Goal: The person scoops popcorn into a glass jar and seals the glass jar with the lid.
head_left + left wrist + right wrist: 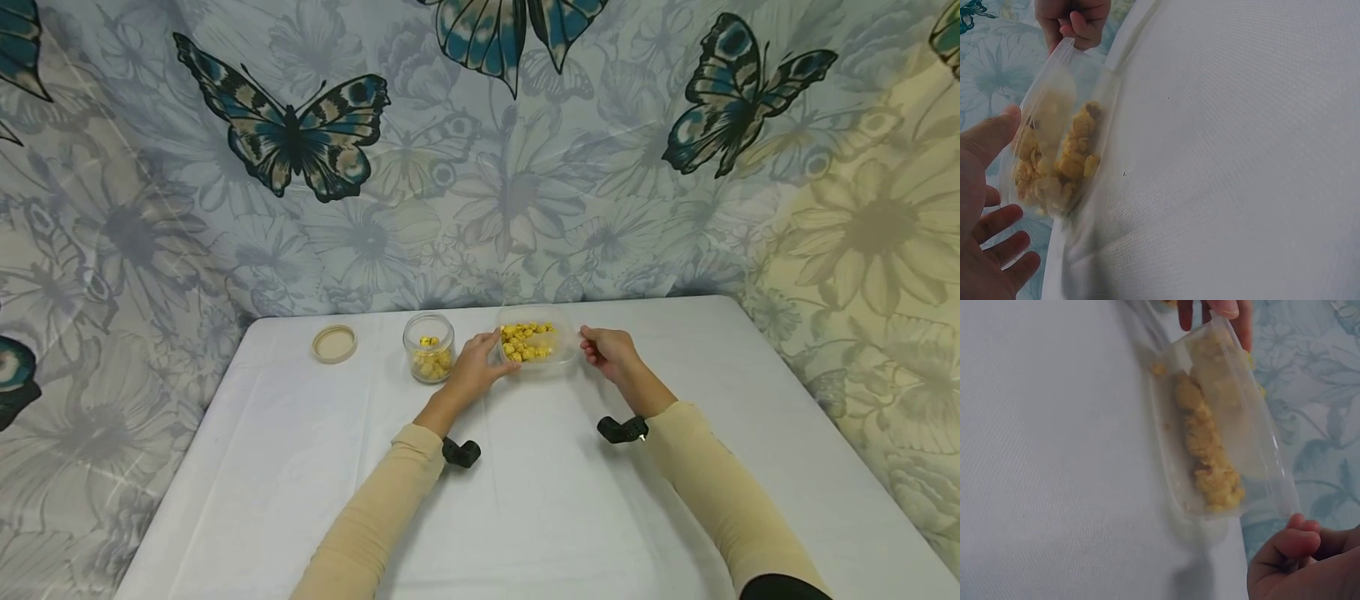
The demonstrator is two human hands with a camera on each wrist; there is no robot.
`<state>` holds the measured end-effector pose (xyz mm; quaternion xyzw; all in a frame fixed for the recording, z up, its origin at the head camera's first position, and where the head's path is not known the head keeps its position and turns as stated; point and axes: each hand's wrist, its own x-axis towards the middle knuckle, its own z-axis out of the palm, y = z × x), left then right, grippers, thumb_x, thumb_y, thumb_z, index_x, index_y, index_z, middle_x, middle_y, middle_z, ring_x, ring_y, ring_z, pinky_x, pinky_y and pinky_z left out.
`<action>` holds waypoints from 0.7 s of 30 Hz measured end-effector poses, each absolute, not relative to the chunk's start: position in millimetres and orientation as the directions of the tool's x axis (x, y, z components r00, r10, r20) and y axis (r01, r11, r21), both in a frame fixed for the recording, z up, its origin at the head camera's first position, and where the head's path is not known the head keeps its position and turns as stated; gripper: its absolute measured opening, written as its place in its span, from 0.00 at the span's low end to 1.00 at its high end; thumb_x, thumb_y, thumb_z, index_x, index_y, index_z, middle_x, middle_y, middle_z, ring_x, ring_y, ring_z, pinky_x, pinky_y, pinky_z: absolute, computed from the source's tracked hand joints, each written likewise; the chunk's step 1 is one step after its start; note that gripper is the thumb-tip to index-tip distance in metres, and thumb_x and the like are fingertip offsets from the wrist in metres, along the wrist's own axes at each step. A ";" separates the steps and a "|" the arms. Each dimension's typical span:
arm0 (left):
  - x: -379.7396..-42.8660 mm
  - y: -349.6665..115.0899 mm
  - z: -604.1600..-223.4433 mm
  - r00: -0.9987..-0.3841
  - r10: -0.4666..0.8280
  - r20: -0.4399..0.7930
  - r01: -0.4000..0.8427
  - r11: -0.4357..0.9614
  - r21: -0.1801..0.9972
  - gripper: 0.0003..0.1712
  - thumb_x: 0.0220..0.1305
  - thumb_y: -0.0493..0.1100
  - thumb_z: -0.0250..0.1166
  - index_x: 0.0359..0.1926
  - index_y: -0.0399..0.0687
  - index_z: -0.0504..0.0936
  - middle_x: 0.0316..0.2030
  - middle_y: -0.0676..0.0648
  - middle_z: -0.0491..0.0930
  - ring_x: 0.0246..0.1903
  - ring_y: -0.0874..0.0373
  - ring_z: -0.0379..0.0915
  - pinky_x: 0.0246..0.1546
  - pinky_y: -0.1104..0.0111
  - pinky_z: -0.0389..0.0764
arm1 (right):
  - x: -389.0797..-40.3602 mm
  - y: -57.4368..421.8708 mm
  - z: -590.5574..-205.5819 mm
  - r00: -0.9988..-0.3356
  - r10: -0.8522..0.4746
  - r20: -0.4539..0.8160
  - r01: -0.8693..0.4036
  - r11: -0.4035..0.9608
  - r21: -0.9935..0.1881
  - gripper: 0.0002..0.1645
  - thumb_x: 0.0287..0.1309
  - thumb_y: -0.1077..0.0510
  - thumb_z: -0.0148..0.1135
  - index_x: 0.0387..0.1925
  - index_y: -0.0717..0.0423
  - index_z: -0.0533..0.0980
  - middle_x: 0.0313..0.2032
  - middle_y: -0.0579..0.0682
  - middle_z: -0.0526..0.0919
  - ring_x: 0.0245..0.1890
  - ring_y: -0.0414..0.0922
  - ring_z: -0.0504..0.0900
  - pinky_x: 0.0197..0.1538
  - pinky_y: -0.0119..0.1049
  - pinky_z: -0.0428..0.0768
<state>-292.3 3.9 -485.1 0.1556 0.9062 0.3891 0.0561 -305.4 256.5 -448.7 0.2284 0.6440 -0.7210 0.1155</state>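
Observation:
A clear plastic container (564,350) stands at the back of the table with yellow popcorn (525,353) in it, lying in two rows. My left hand (474,367) holds its left end, thumb at the near side; in the left wrist view the other fingers spread beside it. My right hand (609,352) is at the opposite end, its fingers curled, thumb and fingertips pinching at the rim's corner in the right wrist view. A pale oval patch shows between the popcorn rows through the hazy wall (1094,81). Left of my left hand stands an open glass jar (429,333), partly filled with popcorn.
A round beige lid (334,344) lies left of the jar. White cloth covers the table (525,500), whose back edge runs just behind the container. A butterfly-print curtain (517,208) hangs behind. Black wrist cameras (622,430) project from both wrists.

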 end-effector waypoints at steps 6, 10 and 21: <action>-292.8 3.6 -485.9 -0.945 0.327 0.020 0.236 0.639 0.732 0.47 0.62 0.60 0.65 0.75 0.50 0.56 0.70 0.41 0.63 0.70 0.44 0.57 0.69 0.52 0.64 | -306.9 255.5 -447.2 -0.850 0.151 -0.505 0.473 -0.207 -0.857 0.08 0.70 0.58 0.53 0.39 0.61 0.73 0.15 0.43 0.75 0.16 0.35 0.68 0.19 0.25 0.68; -292.6 3.7 -487.1 -0.944 0.330 0.021 0.238 0.632 0.738 0.47 0.62 0.60 0.65 0.75 0.50 0.56 0.70 0.41 0.63 0.70 0.44 0.57 0.69 0.51 0.64 | -306.7 256.5 -445.0 -0.832 0.144 -0.536 0.492 -0.257 -0.832 0.09 0.70 0.58 0.53 0.35 0.59 0.73 0.15 0.45 0.75 0.16 0.36 0.69 0.20 0.26 0.68; -293.4 2.4 -488.5 -0.941 0.337 0.020 0.238 0.618 0.749 0.47 0.63 0.61 0.64 0.76 0.50 0.55 0.71 0.41 0.62 0.70 0.44 0.56 0.69 0.50 0.64 | -305.5 261.5 -442.0 -0.807 0.141 -0.573 0.517 -0.300 -0.802 0.08 0.70 0.57 0.53 0.36 0.58 0.70 0.15 0.46 0.75 0.15 0.37 0.71 0.20 0.26 0.71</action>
